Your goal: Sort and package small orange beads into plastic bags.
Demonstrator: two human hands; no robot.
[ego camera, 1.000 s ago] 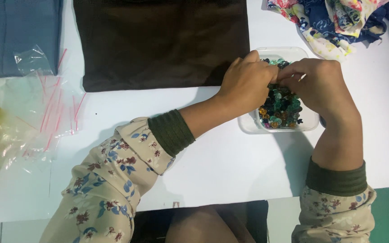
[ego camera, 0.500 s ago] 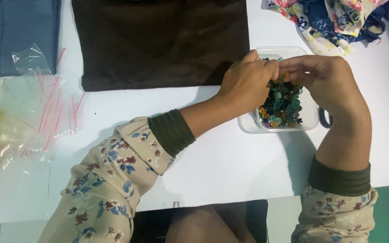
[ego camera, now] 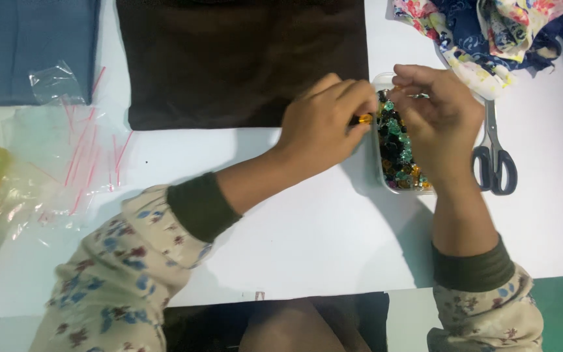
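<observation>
Left hand curling over the left edge of the clear plastic tray, pinching a small orange bead between thumb and fingertips. Bead sitting right at the tray's left rim, touching the fingers.

Right hand hovering over the tray's upper right part, fingers bent inward with tips drawn together near the top rim; looking like a pinch on something tiny, but cannot tell what, if anything, is in it. Hand covering much of the tray.

Tray lying on the white table, packed with mixed beads in green, black, amber and purple. Tray sitting just right of the dark brown cloth, touching or nearly touching its edge.

Scissors lying flat just right of the right hand, grey handles pointing toward the person. Patterned floral fabric bunched at top right. Blue cloth at top left, clear zip bags with red strips spread below it, well apart from both hands.

Both wrists showing olive cuffs under floral sleeves.
</observation>
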